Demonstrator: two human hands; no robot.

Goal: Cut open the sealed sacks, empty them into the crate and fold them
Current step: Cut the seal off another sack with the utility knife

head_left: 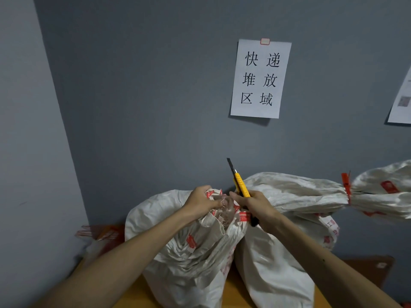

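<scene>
**Two hands at the neck of a woven sack**

Two bare forearms reach in from the bottom edge and meet at the top of a white woven plastic sack with red print point(184, 247). It stands upright on a yellowish wooden worktop point(231, 292), close to a grey wall point(144, 107). The left hand point(201, 204) grips the sack's bunched, crumpled neck, with its fingers curled round the gathered fabric. The right hand point(255, 205) is just beside it, almost touching, and is wrapped round a yellow utility knife with a black blade point(241, 185). The blade is slid out and points up and away towards the wall, clear of the fabric.

Behind and to the right, a second white woven sack point(289, 192) lies on its side. Its neck is cinched by a red plastic tie point(346, 187), and the loose end flares out towards the right edge. More white woven fabric with red print sits under the right forearm; whether it belongs to that second sack I cannot tell.

On the wall hangs a white paper sign with six black Chinese characters point(260, 78), and another sheet point(402, 101) is cut off at the right edge. A brown cardboard box point(373, 270) sits low on the right. Something red and orange point(104, 234) at the left is too blurred to identify.
</scene>
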